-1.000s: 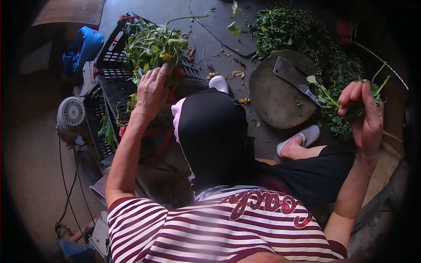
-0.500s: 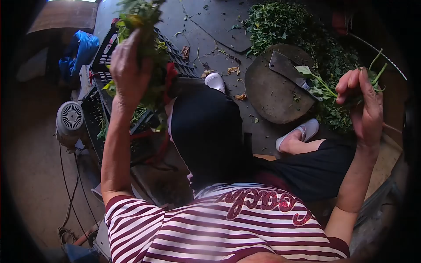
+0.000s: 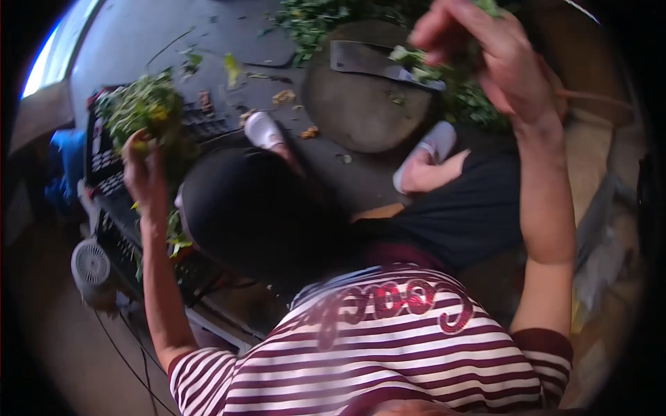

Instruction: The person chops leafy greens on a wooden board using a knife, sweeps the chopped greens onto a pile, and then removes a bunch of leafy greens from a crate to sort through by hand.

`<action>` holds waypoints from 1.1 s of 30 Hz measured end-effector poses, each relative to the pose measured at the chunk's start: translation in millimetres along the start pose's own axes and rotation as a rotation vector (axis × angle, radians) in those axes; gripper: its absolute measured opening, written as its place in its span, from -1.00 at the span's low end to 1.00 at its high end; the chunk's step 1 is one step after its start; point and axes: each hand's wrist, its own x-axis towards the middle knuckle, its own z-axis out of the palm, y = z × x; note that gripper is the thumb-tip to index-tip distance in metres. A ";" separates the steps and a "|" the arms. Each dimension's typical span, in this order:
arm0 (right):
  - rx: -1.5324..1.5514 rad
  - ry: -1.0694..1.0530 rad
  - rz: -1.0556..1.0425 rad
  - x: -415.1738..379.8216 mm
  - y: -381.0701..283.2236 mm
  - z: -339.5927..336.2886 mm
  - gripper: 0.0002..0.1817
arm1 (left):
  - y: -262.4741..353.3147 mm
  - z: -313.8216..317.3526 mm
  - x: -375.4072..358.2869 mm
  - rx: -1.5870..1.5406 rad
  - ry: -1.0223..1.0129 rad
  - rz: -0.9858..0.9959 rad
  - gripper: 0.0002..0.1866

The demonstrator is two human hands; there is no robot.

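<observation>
My left hand (image 3: 144, 173) is closed on a bunch of leafy greens (image 3: 142, 104) over the black plastic crate (image 3: 104, 156). My right hand (image 3: 510, 69) is raised at the upper right, slightly blurred, its fingers closed on a few leafy stems (image 3: 489, 7). Leaves of that sprig hang out on the thumb side, above the handle of a cleaver (image 3: 361, 61). The cleaver lies flat on a round chopping block (image 3: 361, 114) that stands on the floor in front of my feet.
Chopped greens (image 3: 305, 24) are heaped behind and to the right of the block. Dry leaf scraps (image 3: 283, 97) lie on the grey floor. A motor with a round vented cover (image 3: 91, 262) and cables stands at the left, near a blue cloth (image 3: 68, 163).
The view has turned, shifting the block and crate leftward. My left hand and its bunch have come down over the crate; my right hand has moved up and forward, near the block.
</observation>
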 end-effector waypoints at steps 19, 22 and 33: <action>-0.234 0.137 -0.094 -15.8 -35.6 -24.9 -0.57 | -108.4 -18.0 82.9 -0.222 0.161 -0.384 -0.56; -0.249 0.138 -0.109 -14.0 -37.0 -21.5 -0.58 | -111.6 -18.4 85.1 -0.214 0.159 -0.393 -0.55; -0.171 0.038 -0.089 37.1 -25.6 1.0 -0.59 | -81.1 -17.2 91.1 0.134 0.134 -0.223 -0.49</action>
